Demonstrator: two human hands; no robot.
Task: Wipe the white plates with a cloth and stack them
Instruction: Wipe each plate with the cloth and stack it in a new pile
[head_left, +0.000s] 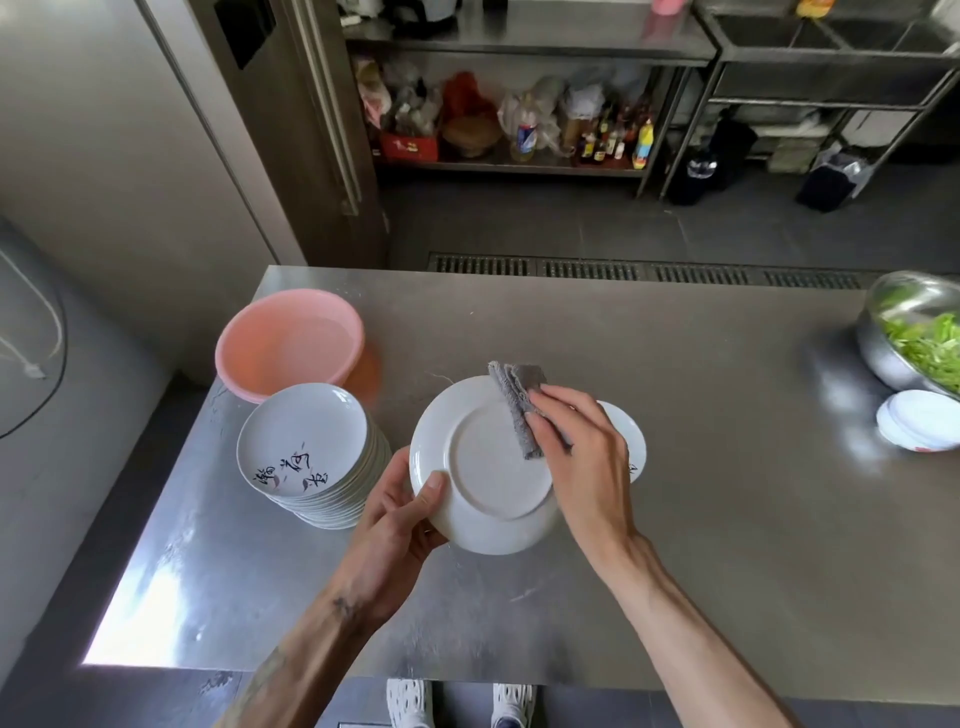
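Over the steel table (701, 467), mid-front, my L hand (395, 530) grips a white plate (488, 493) by its lower-left rim: thumb on top, other fingers hidden under it. Plate is turned underside up, foot ring facing the cam, and looks raised off the tabletop. My R hand (582, 452) holds a folded grey cloth (517, 405) and presses it on the plate's underside near the upper-right edge. The cloth's far end sticks out past the rim.

Just L of the held plate sits a tall stack (311, 457) of white plates, face up, top one w/ dark brush-style characters. Partly hidden behind the R hand, a second plate (631, 441) lies flat on the table, w/ a dark mark at its edge. Pink basin (288, 343) stands behind the stack, touching or nearly so; can't tell which. Far R: metal bowl (904, 332) w/ green leaves, and a small white dish (917, 426) just in front of it.
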